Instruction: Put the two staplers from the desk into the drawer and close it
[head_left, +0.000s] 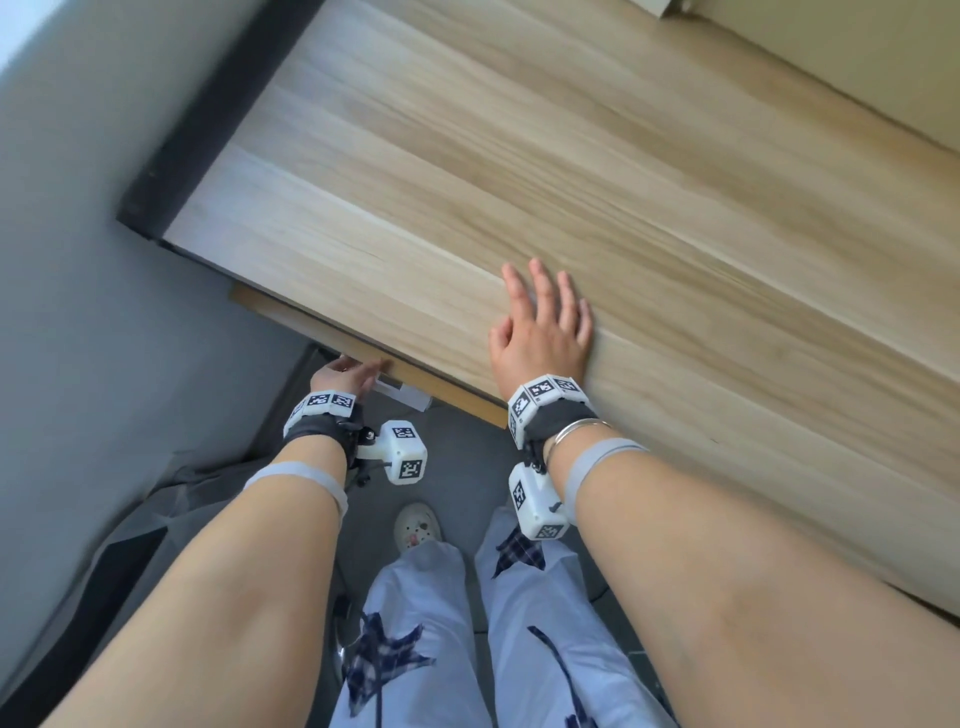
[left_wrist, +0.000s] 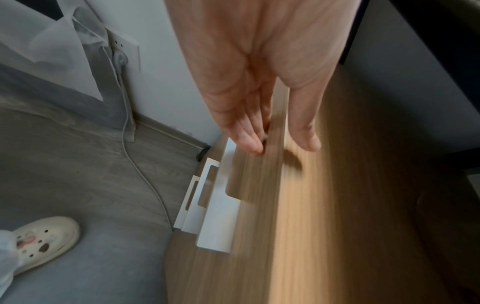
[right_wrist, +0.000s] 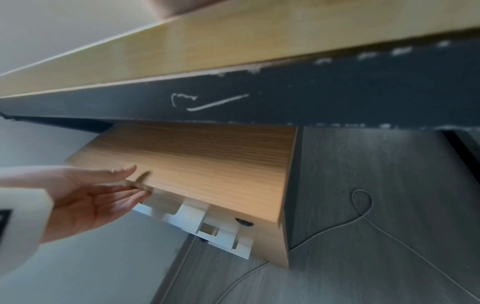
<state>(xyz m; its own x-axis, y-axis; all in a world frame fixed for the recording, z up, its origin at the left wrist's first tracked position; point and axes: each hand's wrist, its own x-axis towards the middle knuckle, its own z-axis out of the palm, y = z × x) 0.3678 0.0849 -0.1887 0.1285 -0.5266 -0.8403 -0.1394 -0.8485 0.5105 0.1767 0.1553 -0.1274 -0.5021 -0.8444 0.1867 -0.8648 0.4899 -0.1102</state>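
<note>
No stapler shows in any view. The wooden drawer front sits under the desk top; only its top edge pokes out past the desk's near edge, and its inside is hidden. My left hand is at the drawer's left end with straight fingers along the lower edge and the thumb on the face. The same hand appears blurred against the drawer front. My right hand lies flat, fingers spread, on the desk top near its front edge.
White cut-out handle plates sit on the cabinet below the drawer. A thin cable trails over the grey floor, and another runs to a wall socket. A grey wall stands to the left. My shoe is under the desk edge.
</note>
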